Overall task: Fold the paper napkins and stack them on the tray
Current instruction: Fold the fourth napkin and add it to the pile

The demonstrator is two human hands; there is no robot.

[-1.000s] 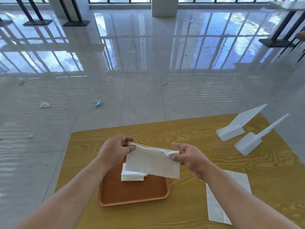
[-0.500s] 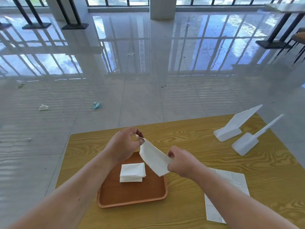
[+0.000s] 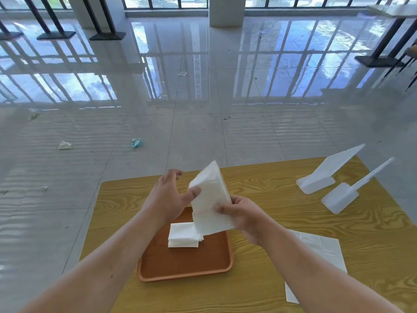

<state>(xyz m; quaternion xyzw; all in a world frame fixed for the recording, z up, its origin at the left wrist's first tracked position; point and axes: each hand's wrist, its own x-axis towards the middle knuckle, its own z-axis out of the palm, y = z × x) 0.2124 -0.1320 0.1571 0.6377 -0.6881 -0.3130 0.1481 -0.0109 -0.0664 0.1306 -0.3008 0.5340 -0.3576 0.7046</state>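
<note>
Two hands hold one folded white napkin (image 3: pixel 211 199) upright above the orange tray (image 3: pixel 185 265): the right hand (image 3: pixel 242 214) pinches its lower edge, while the left hand (image 3: pixel 170 197) has its thumb against the side and its fingers spread. On the tray lies a small stack of folded napkins (image 3: pixel 183 235). At 4 o'clock, unfolded napkins (image 3: pixel 316 251) lie on the wooden table (image 3: pixel 270 184); beyond is a glossy tiled floor (image 3: pixel 203 98).

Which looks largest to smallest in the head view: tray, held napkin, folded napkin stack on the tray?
1. Tray
2. Held napkin, though it is raised nearer the camera
3. Folded napkin stack
</note>
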